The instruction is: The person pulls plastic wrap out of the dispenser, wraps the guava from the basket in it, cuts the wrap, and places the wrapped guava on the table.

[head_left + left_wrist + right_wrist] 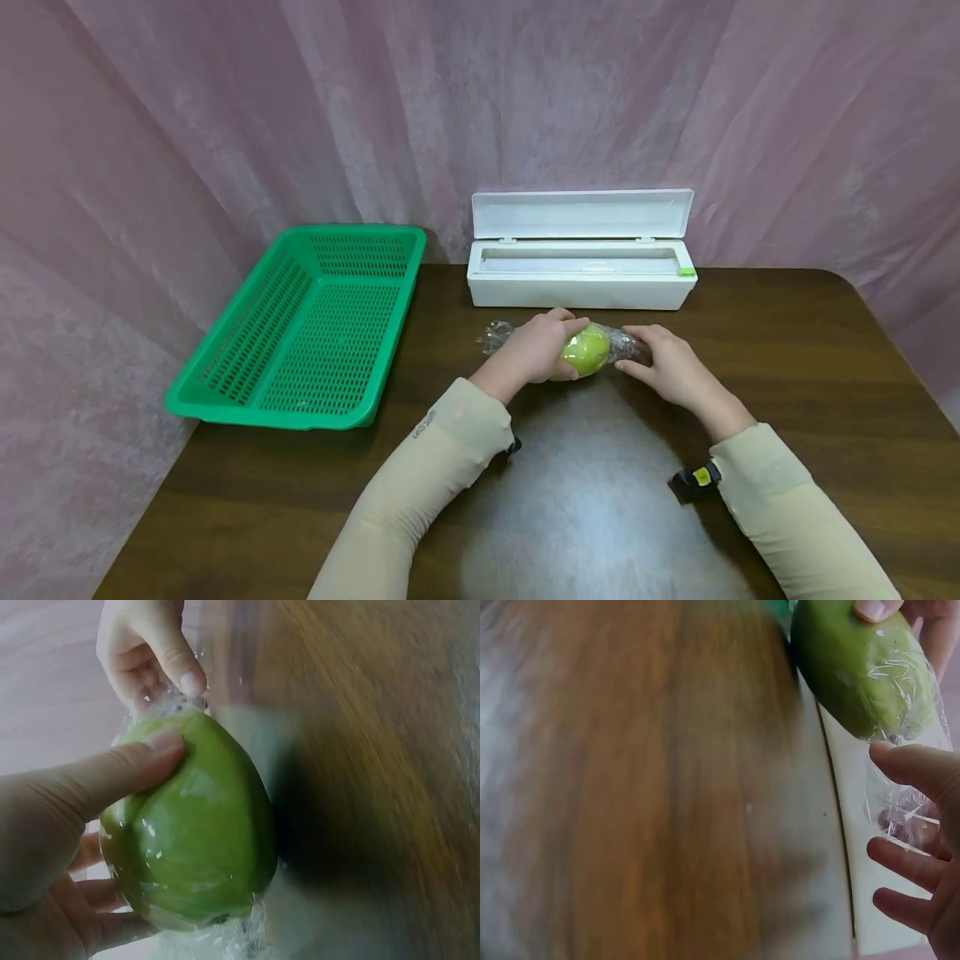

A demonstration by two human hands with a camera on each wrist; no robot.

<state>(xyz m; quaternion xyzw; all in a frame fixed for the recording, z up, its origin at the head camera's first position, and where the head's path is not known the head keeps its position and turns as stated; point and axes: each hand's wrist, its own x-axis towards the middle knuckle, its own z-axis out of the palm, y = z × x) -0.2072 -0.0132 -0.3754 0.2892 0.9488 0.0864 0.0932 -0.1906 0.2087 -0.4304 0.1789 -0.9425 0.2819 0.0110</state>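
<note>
A green fruit [587, 350] wrapped in clear cling film is in the middle of the head view, in front of a white box. My left hand [538, 346] grips it, thumb [161, 746] on one side and fingers behind. Film sticks out at both ends, its left tail [497, 335] bunched beyond my left hand. At the other end, my right hand [671, 367] is around the loose film [900, 799]. There the thumb touches the film near the fruit and the fingers are spread apart. Whether the fingers press the film cannot be made out.
Behind the fruit stands the white wrap dispenser box [581, 292], lid [583, 214] raised, with a green piece [686, 272] at its right corner. A green plastic basket [365, 412] sits at the left. Brown tabletop [810, 375] extends to the right, before a pink curtain [570, 92].
</note>
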